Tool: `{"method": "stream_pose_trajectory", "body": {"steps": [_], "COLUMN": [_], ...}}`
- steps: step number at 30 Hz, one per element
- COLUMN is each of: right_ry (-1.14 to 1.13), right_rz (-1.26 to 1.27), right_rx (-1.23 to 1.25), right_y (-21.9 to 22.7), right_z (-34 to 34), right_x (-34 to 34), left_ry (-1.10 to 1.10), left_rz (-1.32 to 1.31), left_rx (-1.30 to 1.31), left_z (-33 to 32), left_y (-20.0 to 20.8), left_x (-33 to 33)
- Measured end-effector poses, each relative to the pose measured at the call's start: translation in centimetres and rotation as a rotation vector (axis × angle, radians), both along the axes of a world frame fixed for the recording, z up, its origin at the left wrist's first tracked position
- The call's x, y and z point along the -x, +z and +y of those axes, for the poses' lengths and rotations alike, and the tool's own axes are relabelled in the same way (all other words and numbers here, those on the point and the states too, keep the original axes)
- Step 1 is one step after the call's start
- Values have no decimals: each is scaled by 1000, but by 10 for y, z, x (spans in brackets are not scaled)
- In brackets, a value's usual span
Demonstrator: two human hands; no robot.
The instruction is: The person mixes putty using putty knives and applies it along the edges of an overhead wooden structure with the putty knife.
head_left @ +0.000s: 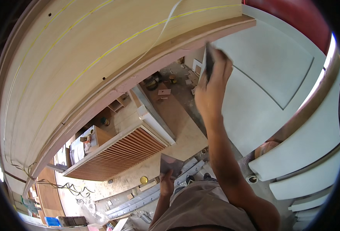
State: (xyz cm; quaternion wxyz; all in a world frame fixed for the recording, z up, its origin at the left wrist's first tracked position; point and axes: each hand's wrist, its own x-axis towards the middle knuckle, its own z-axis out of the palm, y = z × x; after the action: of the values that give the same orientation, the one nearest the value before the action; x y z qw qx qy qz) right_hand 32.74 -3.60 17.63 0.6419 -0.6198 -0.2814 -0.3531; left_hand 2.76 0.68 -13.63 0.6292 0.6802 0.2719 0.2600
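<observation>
My right hand (211, 98) is raised, fingers closed on a dark flat scraper (209, 63). It is near the right end of a large pale wooden panel (139, 23). Pinkish filler covers the lower edge (133, 81) of that panel. From this angle I cannot tell whether the scraper touches the edge. Low in front of my body, my left hand (167, 186) grips a thin, square, greyish plate (171, 165) by its near side. Whether any filler lies on the plate is hard to make out.
A white panel (258, 77) with a dark groove stands at the right, beside curved white pieces (297, 161). Below lie a slatted wooden cabinet (116, 156), long grey rails (154, 196), loose cables (71, 187), a yellow tin (144, 179) and scattered offcuts.
</observation>
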Motion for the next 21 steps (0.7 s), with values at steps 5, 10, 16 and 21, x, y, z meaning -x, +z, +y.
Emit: {"method": "stream_pose_trajectory", "body": {"steps": [5, 10, 16, 21], "right_ry": [-135, 123, -32, -107], "right_rz": [-60, -134, 64, 79], "right_rx": [156, 386, 190, 271], "right_y": [-18, -59, -8, -2], "right_z": [47, 30, -21, 8], "right_x": [-5, 51, -14, -20], "left_ry": [-195, 33, -94, -115], "left_rz": [544, -283, -281, -331], "left_rx": [-708, 737, 764, 780], "left_z": [24, 0, -6, -8], "left_y": [-27, 19, 39, 48], "left_x": [12, -18, -21, -24]}}
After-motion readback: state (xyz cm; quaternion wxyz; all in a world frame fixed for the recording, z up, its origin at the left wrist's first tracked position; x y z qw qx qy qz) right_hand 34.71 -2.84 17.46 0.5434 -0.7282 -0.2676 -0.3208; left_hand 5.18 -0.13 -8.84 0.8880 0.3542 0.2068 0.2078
